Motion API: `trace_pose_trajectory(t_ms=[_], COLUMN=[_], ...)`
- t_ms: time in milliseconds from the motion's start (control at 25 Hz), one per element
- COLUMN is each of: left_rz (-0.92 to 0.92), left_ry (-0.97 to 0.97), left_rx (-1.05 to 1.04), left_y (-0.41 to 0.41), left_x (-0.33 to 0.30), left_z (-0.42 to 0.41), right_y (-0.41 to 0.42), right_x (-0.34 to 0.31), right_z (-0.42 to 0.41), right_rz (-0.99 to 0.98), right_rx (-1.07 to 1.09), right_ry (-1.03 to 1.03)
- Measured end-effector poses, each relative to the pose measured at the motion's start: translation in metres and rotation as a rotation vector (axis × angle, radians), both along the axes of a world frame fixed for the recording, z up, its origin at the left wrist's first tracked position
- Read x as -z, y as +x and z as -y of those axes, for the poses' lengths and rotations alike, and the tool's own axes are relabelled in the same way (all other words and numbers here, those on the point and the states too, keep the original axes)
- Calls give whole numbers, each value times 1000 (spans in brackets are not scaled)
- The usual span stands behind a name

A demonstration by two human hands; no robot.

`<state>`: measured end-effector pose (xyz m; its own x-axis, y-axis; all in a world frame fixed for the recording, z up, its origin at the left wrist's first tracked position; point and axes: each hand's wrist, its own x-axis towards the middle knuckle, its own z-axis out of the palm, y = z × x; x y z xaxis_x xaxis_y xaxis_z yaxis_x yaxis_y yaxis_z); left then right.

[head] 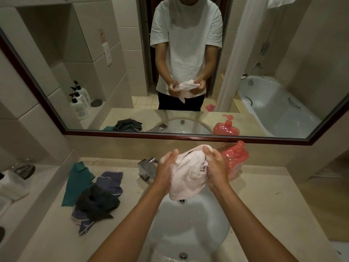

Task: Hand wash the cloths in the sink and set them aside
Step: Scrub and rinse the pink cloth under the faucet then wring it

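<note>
Both hands hold a pale pink cloth [188, 173] bunched up above the white sink [190, 229]. My left hand [167, 168] grips its left side and my right hand [215, 167] grips its right side, with soap foam on the fingers. The cloth's lower end hangs over the back of the basin. On the counter to the left lies a pile of cloths: a green one [77, 183], a blue-purple one [111, 181] and a dark grey one [96, 202].
A chrome tap [147, 167] stands behind the sink, left of the hands. A red pump soap bottle [236, 159] is right behind my right hand. A large mirror [132, 63] fills the wall ahead. White bottles [11, 184] stand at the far left.
</note>
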<state>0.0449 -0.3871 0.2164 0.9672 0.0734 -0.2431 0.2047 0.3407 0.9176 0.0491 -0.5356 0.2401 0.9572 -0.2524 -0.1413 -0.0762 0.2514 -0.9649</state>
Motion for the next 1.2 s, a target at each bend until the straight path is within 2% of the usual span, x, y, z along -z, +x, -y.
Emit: trace_pose_trajectory(t_ms=[80,200,360,560,760,880,1000,1120,1200], left_rz=[-22,-81,-69,-122,-77,-51,-83,-127,-120], left_ry=[50,118,354,423,494,444,407,387,393], left_rx=[-119,-155,-140,-98,-88,-120,-244,-207,-170], left_y=[4,8,7,1,-4,-4,4,10,7], left_x=[-6,-17,-28,-24,-19,-18,-24,-27,-26], left_z=[1,7,21,22,15,14,7,6,9], right_y=[-7,-23,-26,-5,9,5,-10,-22,-16], right_x=[5,5,4,-2,-1,-3,-5,-5,-8], right_z=[-6,-28,-56,-59,-52,-52,-62,-70,-71], right_rz=[5,2,-110,-237,-340,-254,-61,62,69], right_rx=[-21,-91,88,210,133,73,18,82,142], right_ry=[-93,-183,-494,-498,-382,-349,-468,-614,-679])
